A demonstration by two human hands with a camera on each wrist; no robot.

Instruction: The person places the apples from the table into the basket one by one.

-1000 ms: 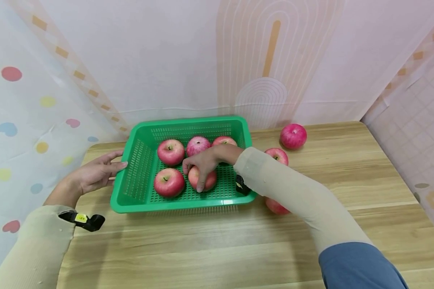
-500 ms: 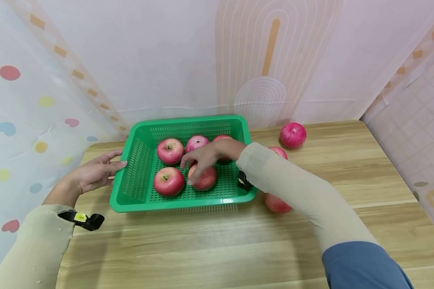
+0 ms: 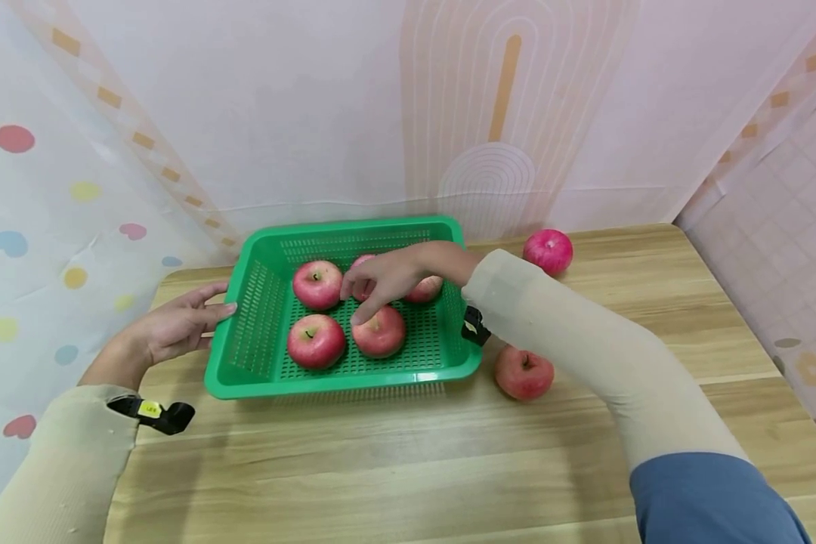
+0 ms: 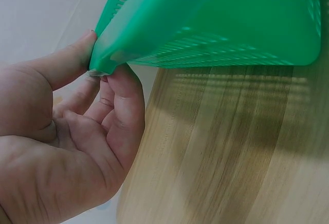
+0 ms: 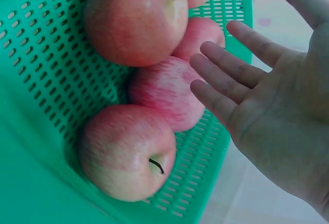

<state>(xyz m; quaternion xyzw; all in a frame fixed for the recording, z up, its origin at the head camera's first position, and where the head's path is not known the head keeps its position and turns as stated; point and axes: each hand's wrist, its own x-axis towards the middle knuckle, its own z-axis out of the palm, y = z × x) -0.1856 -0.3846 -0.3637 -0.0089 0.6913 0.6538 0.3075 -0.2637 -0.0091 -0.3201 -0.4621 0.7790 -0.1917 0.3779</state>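
A green plastic basket (image 3: 340, 387) with slotted sides stands on the wooden table, with several red apples inside. My left hand (image 3: 177, 329) pinches its left rim; the left wrist view shows the thumb above the rim (image 4: 139, 34) and curled fingers beneath. Over the apples hovers my right hand (image 3: 394, 276), just above and behind the front middle apple (image 3: 381, 336). In the right wrist view its fingers (image 5: 226, 64) are spread and hold nothing. Beneath this hand lies a streaky pink apple (image 5: 167, 93), partly hidden in the head view. Another apple (image 3: 316, 341) sits front left.
Outside the basket, one apple (image 3: 525, 373) lies near its front right corner and a deeper pink one (image 3: 548, 251) at the back, by the patterned wall covering (image 3: 326, 113). My right forearm crosses the table's right part. Bare wood (image 3: 381, 461) lies before the basket.
My right hand has let go of the front middle apple, which stays in the basket. The hand has risen and drawn slightly back and right. My left hand keeps its hold on the rim.
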